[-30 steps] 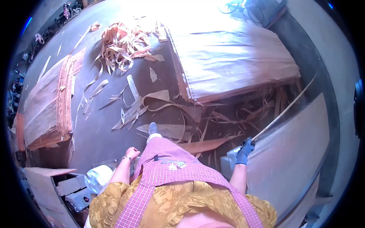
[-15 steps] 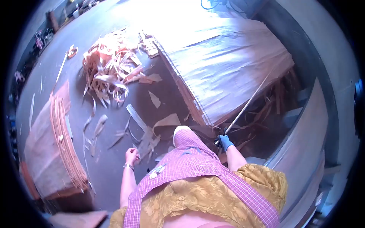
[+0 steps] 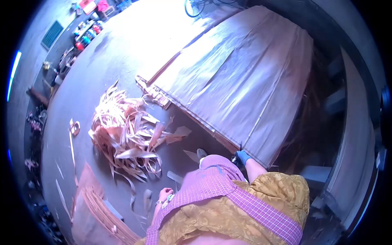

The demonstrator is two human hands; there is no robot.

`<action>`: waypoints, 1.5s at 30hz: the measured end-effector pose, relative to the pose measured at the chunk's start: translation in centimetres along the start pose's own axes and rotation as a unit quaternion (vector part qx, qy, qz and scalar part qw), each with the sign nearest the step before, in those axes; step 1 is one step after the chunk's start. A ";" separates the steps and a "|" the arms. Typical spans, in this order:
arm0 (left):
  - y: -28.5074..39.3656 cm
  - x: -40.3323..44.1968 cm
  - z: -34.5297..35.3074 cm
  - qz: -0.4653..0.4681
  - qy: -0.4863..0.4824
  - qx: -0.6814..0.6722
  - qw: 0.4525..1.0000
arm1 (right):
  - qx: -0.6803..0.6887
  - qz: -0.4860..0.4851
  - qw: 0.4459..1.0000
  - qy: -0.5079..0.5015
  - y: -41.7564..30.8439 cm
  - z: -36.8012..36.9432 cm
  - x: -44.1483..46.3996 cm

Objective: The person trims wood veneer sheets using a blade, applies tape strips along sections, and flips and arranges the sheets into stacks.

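My right hand (image 3: pixel 243 157), in a blue glove, is closed around the dark grip end of a long thin stick (image 3: pixel 262 114). The stick stretches away from me over a wide stack of wood veneer sheets (image 3: pixel 228 77), and the hand is at the stack's near edge. My bare left hand (image 3: pixel 165 194), with a band at the wrist, hangs low beside my checked apron (image 3: pixel 204 181). Its fingers are curled, and I see nothing in them.
A tangled heap of veneer strips (image 3: pixel 126 130) lies on the floor left of the big stack. A smaller veneer bundle (image 3: pixel 104 216) is at the lower left. Pale boards (image 3: pixel 353 143) lean along the right side. Assorted items (image 3: pixel 85 38) line the far left wall.
My view has shifted and turned, so the strip heap and smaller bundle appear lower. My right hand, with the stick, is now at the big stack's near edge. My left hand is closer to the apron.
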State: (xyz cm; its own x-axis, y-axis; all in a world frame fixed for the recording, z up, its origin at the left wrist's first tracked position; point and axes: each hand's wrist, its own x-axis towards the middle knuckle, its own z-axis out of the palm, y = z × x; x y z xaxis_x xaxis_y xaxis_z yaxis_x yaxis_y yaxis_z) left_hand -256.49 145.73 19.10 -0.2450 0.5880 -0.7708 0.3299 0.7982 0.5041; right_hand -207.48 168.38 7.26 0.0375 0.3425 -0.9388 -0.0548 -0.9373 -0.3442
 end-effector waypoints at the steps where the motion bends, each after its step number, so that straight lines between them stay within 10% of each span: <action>1: 1.9 1.4 -1.6 0.009 0.025 -0.045 0.999 | -0.030 -0.026 0.999 -0.003 -2.1 2.1 0.0; 9: 16.2 17.5 -18.9 -0.007 -0.031 -0.090 0.995 | 0.296 -0.198 0.899 0.255 -17.3 16.2 -0.4; 13: 22.0 27.3 -28.1 0.087 -0.082 0.134 0.984 | 0.186 -0.279 0.834 0.438 -20.5 21.5 -2.5; 18: 29.4 39.2 -38.4 0.030 -0.094 0.014 0.995 | -0.061 -0.276 0.723 0.630 -20.5 29.8 -0.1; 32: 51.2 51.2 -51.3 0.243 -0.053 0.209 0.946 | 0.273 -0.246 0.897 0.247 -50.5 49.9 4.3; 39: 50.3 64.8 -65.5 0.042 -0.079 0.158 0.983 | 0.187 -0.154 0.955 0.171 -61.1 63.6 9.6; 45: 53.3 80.6 -78.1 0.044 -0.099 0.248 0.963 | 0.160 -0.095 0.964 0.189 -63.3 76.7 13.8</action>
State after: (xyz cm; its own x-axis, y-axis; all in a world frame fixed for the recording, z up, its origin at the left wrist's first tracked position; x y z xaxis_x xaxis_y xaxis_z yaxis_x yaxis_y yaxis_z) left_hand -329.87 245.83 14.26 -0.0333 0.5748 -0.8176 0.7482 0.5567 0.3610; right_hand -279.98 237.34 14.86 0.4348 0.4008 -0.8064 -0.3144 -0.7716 -0.5530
